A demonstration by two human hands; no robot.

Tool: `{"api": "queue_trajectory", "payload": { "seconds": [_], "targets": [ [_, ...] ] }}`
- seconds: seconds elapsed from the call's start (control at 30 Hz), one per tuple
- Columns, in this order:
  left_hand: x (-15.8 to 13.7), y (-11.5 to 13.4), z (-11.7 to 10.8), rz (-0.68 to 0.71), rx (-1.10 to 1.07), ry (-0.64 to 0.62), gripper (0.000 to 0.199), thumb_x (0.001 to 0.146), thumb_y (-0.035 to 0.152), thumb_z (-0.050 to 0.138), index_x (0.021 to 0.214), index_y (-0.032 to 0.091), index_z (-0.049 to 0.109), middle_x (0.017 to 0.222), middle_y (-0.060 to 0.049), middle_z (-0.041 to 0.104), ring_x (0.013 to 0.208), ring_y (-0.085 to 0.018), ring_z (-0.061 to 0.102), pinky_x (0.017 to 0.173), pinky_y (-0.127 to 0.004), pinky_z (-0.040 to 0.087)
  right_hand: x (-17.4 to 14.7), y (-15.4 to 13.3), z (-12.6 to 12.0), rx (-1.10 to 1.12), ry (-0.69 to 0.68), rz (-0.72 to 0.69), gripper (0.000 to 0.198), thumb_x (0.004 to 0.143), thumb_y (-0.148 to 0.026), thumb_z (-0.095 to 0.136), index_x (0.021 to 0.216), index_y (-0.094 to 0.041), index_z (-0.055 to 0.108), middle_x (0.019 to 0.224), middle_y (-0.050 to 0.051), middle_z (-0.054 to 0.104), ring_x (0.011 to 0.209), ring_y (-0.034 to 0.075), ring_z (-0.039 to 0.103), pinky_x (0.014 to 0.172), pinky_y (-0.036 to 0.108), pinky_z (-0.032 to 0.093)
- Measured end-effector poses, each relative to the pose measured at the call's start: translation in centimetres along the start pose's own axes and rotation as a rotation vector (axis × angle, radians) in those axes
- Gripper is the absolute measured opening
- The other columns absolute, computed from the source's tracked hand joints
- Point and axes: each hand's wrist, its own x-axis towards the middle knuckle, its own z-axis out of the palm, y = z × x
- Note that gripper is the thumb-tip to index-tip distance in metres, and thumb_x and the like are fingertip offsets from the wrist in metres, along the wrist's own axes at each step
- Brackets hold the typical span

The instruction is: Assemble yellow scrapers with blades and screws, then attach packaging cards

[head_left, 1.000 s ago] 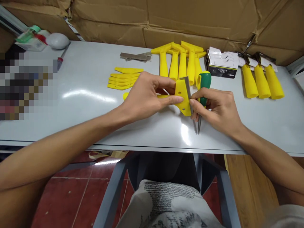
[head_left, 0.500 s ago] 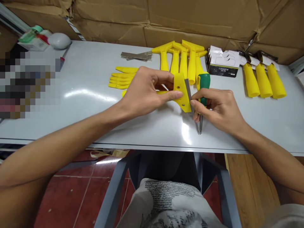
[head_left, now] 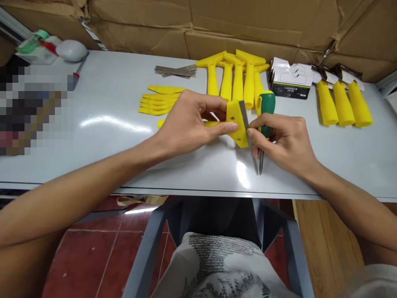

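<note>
My left hand (head_left: pixel 190 124) is closed round a yellow scraper (head_left: pixel 237 132), its thumb on the flat head, where a hole and a small screw show. A thin grey blade (head_left: pixel 243 112) lies along the head's right edge. My right hand (head_left: pixel 283 138) pinches that blade near its lower part between thumb and forefinger. The same hand also holds a green-and-yellow screwdriver (head_left: pixel 267 108), handle up and shaft pointing down in the curled fingers. The blade's lower end is partly hidden by my fingertips.
Behind my hands lie several yellow scraper handles (head_left: pixel 212 78), flat yellow pieces (head_left: pixel 155 106) and loose blades (head_left: pixel 173 71). Printed cards (head_left: pixel 291 85) and more handles with cards (head_left: pixel 328 107) are at right. Cardboard (head_left: pixel 223 25) lines the table's back; the front edge (head_left: pixel 198 192) runs below my hands.
The blade has shifted up along the scraper head, and its upper end now reaches the head's top corner. Both hands keep their hold; the view has moved slightly.
</note>
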Motion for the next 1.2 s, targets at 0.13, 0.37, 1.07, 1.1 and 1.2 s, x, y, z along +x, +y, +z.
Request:
{"api": "queue_trajectory", "payload": {
  "seconds": [0.13, 0.37, 1.07, 1.1, 1.2],
  "targets": [
    [-0.1, 0.1, -0.1, -0.007, -0.013, -0.010, 0.046, 0.087, 0.068, 0.092, 0.091, 0.023, 0.087, 0.097, -0.004, 0.086, 0.087, -0.020, 0.078, 0.085, -0.034, 0.068, 0.0, 0.1, 0.0, 0.012, 0.059, -0.047, 0.016, 0.103, -0.030, 0.073, 0.089, -0.022, 0.075, 0.061, -0.006, 0.069, 0.051, 0.010, 0.058, 0.058, 0.029, 0.045],
    [-0.2, -0.2, 0.1, 0.001, 0.002, 0.003, 0.048, 0.087, 0.070, 0.092, 0.090, 0.022, 0.087, 0.097, -0.004, 0.086, 0.085, -0.020, 0.078, 0.084, -0.035, 0.069, 0.1, 0.4, 0.3, 0.007, 0.054, -0.062, 0.021, 0.103, -0.034, 0.075, 0.087, -0.022, 0.074, 0.063, -0.005, 0.068, 0.051, 0.009, 0.055, 0.060, 0.028, 0.044],
    [0.0, -0.5, -0.3, 0.058, -0.029, -0.009, 0.041, 0.085, 0.062, 0.097, 0.086, 0.024, 0.084, 0.093, -0.002, 0.084, 0.084, -0.017, 0.076, 0.084, -0.031, 0.066, 0.2, 1.2, -0.1, -0.082, 0.020, -0.226, 0.021, 0.111, -0.035, 0.068, 0.097, -0.021, 0.077, 0.082, -0.001, 0.076, 0.066, 0.011, 0.062, 0.070, 0.029, 0.048],
    [0.1, -0.6, -0.4, 0.067, -0.040, -0.019, 0.039, 0.085, 0.060, 0.097, 0.085, 0.024, 0.083, 0.092, -0.002, 0.083, 0.083, -0.016, 0.075, 0.083, -0.030, 0.065, 0.2, 1.2, -0.1, -0.100, 0.013, -0.248, 0.021, 0.111, -0.034, 0.068, 0.097, -0.021, 0.077, 0.081, -0.001, 0.075, 0.066, 0.011, 0.061, 0.069, 0.029, 0.047],
    [0.1, -0.7, -0.5, 0.078, -0.070, -0.043, 0.036, 0.084, 0.056, 0.099, 0.081, 0.025, 0.081, 0.087, -0.001, 0.081, 0.080, -0.015, 0.072, 0.079, -0.030, 0.062, 0.2, 1.1, -0.1, -0.147, 0.002, -0.311, 0.018, 0.111, -0.031, 0.068, 0.098, -0.021, 0.076, 0.078, -0.001, 0.072, 0.067, 0.011, 0.059, 0.068, 0.029, 0.046]
  ]
}}
